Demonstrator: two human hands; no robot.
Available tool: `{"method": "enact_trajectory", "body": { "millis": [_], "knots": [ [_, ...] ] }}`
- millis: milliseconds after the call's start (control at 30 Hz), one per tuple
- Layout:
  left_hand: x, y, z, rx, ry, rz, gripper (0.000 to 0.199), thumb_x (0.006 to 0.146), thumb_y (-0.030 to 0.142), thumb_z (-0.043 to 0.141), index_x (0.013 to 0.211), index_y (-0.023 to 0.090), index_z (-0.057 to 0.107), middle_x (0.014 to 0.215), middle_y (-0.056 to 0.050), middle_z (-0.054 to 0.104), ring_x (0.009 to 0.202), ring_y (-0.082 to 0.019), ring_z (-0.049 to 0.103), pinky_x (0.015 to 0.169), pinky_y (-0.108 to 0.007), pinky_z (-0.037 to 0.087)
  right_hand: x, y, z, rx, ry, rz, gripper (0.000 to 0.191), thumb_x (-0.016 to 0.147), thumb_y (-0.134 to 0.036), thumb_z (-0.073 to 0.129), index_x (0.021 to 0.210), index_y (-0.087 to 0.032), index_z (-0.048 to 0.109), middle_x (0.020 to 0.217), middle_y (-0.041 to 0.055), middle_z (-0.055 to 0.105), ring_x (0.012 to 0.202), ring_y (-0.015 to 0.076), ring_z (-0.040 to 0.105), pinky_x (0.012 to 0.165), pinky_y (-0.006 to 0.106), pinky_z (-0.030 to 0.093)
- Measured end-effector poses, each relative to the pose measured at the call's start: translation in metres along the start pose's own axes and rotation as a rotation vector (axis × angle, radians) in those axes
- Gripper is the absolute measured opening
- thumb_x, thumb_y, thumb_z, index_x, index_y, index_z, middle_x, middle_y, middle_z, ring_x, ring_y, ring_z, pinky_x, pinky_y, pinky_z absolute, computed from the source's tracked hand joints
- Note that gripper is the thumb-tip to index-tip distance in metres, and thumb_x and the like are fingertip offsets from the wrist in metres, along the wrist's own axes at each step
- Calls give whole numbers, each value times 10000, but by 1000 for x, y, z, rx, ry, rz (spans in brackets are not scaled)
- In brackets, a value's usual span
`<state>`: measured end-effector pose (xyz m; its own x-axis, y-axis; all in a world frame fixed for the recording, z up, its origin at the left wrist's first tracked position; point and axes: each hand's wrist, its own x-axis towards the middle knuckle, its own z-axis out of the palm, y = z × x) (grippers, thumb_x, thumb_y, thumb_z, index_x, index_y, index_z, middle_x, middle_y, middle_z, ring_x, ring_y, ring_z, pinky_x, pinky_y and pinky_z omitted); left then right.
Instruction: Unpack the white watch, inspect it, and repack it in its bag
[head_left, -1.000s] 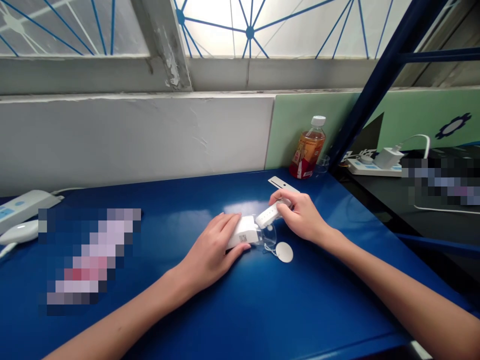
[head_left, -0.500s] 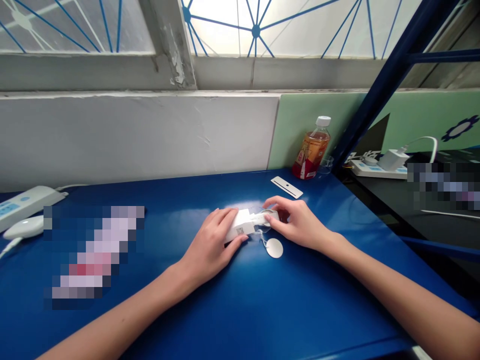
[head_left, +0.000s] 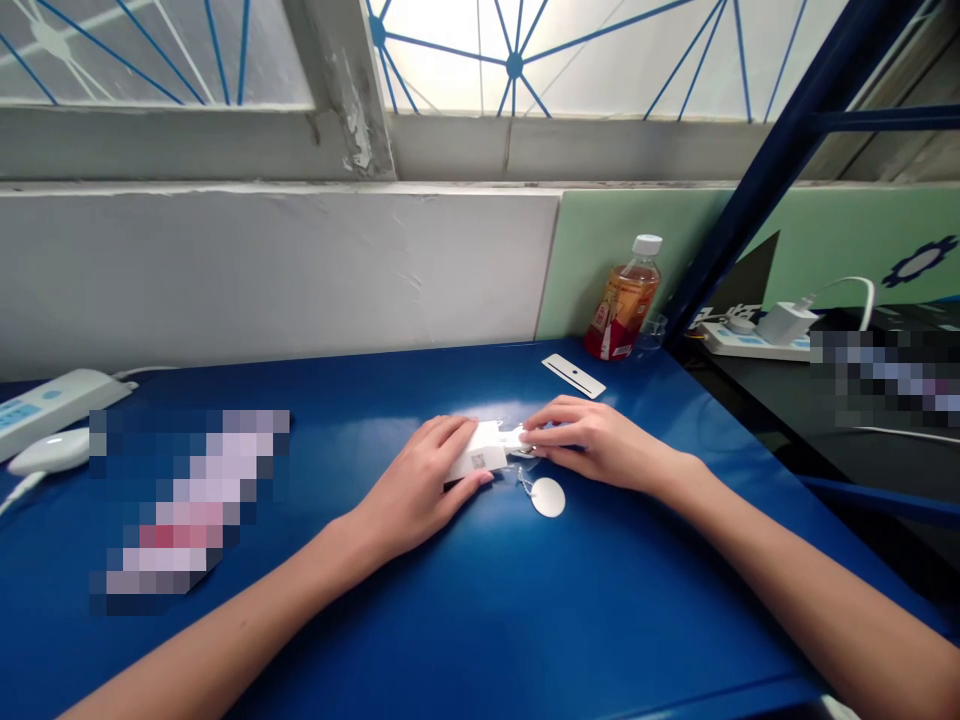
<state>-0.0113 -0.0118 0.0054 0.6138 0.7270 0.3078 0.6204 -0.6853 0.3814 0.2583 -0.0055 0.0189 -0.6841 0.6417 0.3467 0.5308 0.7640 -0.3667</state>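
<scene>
A small white box (head_left: 480,452) with a printed code lies on the blue table, with my left hand (head_left: 431,478) closed round its left end. From the box's right end sticks a white piece (head_left: 513,440), and the fingers of my right hand (head_left: 581,438) are closed on it. Clear plastic shows around this piece, partly hidden by my fingers. Just below, a round white tag (head_left: 547,497) on a string rests on the table.
Behind my right hand lies a flat white card (head_left: 574,376). A drink bottle (head_left: 624,300) stands at the back right. Power strips (head_left: 56,408) sit at the far left and on a dark surface at right. A pixelated object (head_left: 191,505) lies left; a blue frame bar (head_left: 757,190) slants at right.
My right hand's fingers have shifted left over the white piece, closer to the box, and less of the piece shows. My left hand has stayed almost still.
</scene>
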Motion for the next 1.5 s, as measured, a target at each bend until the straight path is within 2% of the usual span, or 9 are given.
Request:
{"method": "enact_trajectory", "body": {
  "millis": [233,367,567,700,867,1033,1267,1367,1500],
  "knots": [
    [-1,1,1,2,11,15,418,953,421,526,1307,200,539,1303,-141,587,1216,-323,534,1009,-490,459,3,-12,11,67,-17,-23,387,933,-106,464,1250,-243,638,1226,104,671,1115,252,599,921,438,522],
    [-1,1,2,19,8,15,416,954,417,525,1304,194,542,1306,-144,587,1228,-325,527,1027,-502,443,2,-14,8,-29,-29,-12,368,906,-94,462,1201,-191,662,1265,120,657,1121,271,606,929,439,514],
    [-1,1,3,29,12,-2,438,950,437,527,1306,181,537,1313,-149,581,1235,-327,525,1033,-496,442,0,-10,5,-170,25,135,329,849,-132,507,1098,-188,715,1050,106,741,1008,276,677,884,417,529],
    [-1,2,3,30,10,-3,428,950,426,528,1300,179,531,1315,-151,577,1237,-329,520,1032,-500,440,1,-18,6,-110,-4,152,302,836,-123,494,1010,-197,731,1063,99,733,1046,264,669,879,380,533],
    [-1,1,4,33,23,5,413,951,421,529,1293,189,525,1293,-145,583,1224,-324,528,1017,-494,453,3,-29,9,42,14,229,347,850,-103,463,1119,-181,668,1194,98,689,1086,247,654,924,378,526],
    [-1,2,3,30,26,26,407,963,393,520,1299,166,508,1274,-146,581,1206,-305,533,1009,-464,464,1,-35,17,181,3,281,582,880,-148,437,1453,-67,375,1344,197,590,1235,279,579,1019,460,478],
    [-2,1,5,81,-19,31,434,987,406,463,1343,160,491,1283,-159,574,1207,-308,523,1007,-473,457,1,-43,22,405,-61,332,736,922,-189,406,1557,-109,43,1479,238,426,1294,285,530,1031,525,456],
    [-2,0,8,160,-74,31,513,1002,458,395,1400,138,440,1415,-179,502,1346,-341,414,1081,-516,380,1,-42,21,383,-63,319,709,914,-190,422,1548,-90,121,1484,234,423,1295,281,530,1025,487,474],
    [-3,1,6,231,-193,7,635,1007,520,330,1480,98,326,1541,-182,346,1452,-328,253,1158,-513,261,2,-33,19,180,40,284,535,882,-161,461,1412,-91,447,1358,179,584,1260,269,561,1038,442,472]
  ]
}}
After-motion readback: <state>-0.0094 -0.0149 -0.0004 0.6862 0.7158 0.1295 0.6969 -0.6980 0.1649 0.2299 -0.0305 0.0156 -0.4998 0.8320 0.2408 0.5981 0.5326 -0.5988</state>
